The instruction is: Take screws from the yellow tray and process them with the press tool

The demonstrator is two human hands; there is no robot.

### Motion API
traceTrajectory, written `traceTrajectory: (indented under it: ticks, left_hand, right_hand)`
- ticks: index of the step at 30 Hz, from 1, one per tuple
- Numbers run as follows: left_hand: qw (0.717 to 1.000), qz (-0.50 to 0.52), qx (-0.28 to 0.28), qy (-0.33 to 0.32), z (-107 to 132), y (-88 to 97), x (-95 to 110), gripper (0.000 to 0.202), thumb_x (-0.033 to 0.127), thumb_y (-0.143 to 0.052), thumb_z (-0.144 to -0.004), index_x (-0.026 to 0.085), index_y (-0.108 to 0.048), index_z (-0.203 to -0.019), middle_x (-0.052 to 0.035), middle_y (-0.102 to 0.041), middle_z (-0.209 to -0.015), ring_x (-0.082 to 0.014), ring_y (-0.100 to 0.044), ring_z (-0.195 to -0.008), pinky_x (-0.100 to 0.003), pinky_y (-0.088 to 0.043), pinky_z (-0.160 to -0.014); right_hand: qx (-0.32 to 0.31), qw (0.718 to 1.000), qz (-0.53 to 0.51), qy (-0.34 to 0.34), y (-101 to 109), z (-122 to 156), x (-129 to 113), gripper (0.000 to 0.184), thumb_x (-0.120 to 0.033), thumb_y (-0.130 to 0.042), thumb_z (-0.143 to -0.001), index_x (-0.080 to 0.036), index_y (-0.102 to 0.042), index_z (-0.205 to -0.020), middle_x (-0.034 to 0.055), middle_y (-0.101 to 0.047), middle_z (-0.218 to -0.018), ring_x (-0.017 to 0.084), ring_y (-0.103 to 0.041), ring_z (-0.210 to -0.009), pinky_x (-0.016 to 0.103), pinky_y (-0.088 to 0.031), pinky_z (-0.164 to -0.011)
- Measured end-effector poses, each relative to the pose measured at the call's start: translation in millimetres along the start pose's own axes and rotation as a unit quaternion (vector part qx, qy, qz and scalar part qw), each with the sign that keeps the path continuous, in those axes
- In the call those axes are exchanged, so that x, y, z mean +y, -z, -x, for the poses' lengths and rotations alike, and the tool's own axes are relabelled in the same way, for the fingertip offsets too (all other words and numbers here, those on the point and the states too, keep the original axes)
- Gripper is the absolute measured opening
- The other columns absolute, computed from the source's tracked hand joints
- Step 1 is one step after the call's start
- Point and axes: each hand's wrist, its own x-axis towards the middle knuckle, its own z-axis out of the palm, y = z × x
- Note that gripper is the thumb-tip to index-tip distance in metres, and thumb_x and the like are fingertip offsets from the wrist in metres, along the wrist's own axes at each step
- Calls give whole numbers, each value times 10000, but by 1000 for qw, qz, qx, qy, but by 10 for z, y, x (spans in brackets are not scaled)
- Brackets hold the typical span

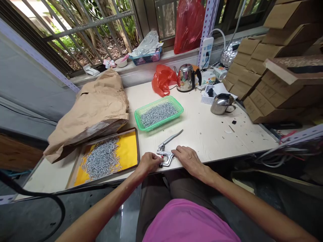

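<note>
A metal hand press tool [165, 153] with a long lever lies at the front edge of the pale table [214, 134]. My left hand [148, 162] rests beside the tool's base, fingers curled and touching it; what they pinch is too small to name. My right hand [188, 157] lies flat on the table just right of the tool, fingers stretched toward it. A green basket [176, 104] of small metal pieces stands behind the tool. A yellow-lined tray [130, 148] with a heap of the same pieces sits to the left.
A brown paper sack [96, 107] lies at the back left. A red plastic bag [161, 80], a steel kettle [185, 78] and a steel mug [222, 103] stand at the back. Stacked cardboard boxes [272, 67] fill the right side. Cables [290, 151] hang at the right edge.
</note>
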Motion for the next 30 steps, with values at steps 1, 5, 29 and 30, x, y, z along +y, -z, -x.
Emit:
traceTrajectory:
  ticks: [1,5,29,30]
  left_hand:
    - [1000,12,-14,8,-16,-6,-22,365,479,-676,-645,129,-634,-553,34,-452,-401,-92,-398,-434,-239,-232,-470]
    - [993,74,-80,37,-61,-2,-68,441,561,-699,-611,154,-553,-524,63,-378,-350,-61,-298,-357,-237,-169,-428]
    - [983,104,-132,75,65,8,-29,473,581,-736,-536,155,-529,-533,47,-480,-396,-64,-420,-355,-198,-287,-389]
    - [982,111,-133,73,64,9,-31,477,585,-737,-532,152,-536,-538,45,-490,-407,-61,-419,-354,-198,-294,-389]
  right_hand:
    - [-1,1000,-1,0,4,-1,-1,241,-89,-490,-918,-207,-609,-1091,42,-596,-956,177,-535,-862,303,-358,-721]
    - [-7,1000,0,0,14,0,-4,221,-96,-487,-920,-206,-610,-1067,51,-592,-946,176,-534,-853,301,-356,-716]
    - [-11,1000,-27,-4,187,-355,267,307,-151,-425,-959,-234,-558,-1222,84,-535,-1163,174,-552,-935,271,-449,-718]
    - [-10,1000,0,-6,187,-429,296,314,-131,-437,-945,-229,-565,-1215,96,-539,-1169,201,-530,-980,299,-446,-751]
